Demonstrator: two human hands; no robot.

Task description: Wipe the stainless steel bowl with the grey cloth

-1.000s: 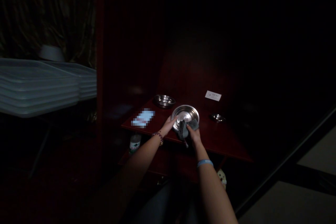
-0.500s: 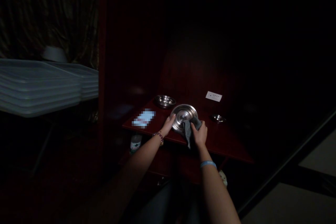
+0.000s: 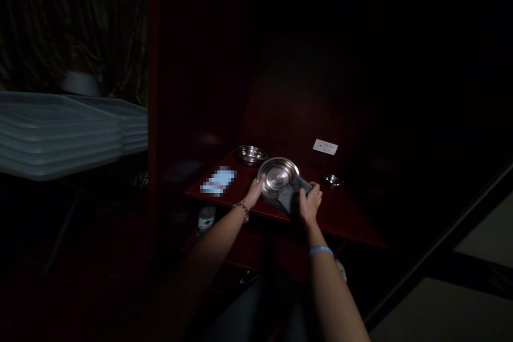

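Note:
A shiny metal bowl (image 3: 276, 177) is tilted toward me above the dark red shelf (image 3: 340, 214). My left hand (image 3: 255, 192) grips its left rim, thumb on the inner side. In my right hand (image 3: 310, 202) is a grey cloth (image 3: 292, 192), which lies over the bowl's lower right rim. The fingers behind the cloth are partly hidden. Just behind and left of the bowl sits another metal bowl (image 3: 250, 155). A smaller metal dish (image 3: 332, 180) stands to the right of my right hand.
A pixelated bright rectangle (image 3: 218, 180) lies at the shelf's left. Below is a bottle (image 3: 206, 220) with a green and white label. A white socket plate (image 3: 325, 147) is on the back panel. Stacked translucent plastic lids or trays (image 3: 60, 133) stand far left, beyond the upright panel.
My right hand has shifted slightly right, and the cloth has moved from the bowl's middle to its lower right rim, spread flatter. More of the bowl's inside shows.

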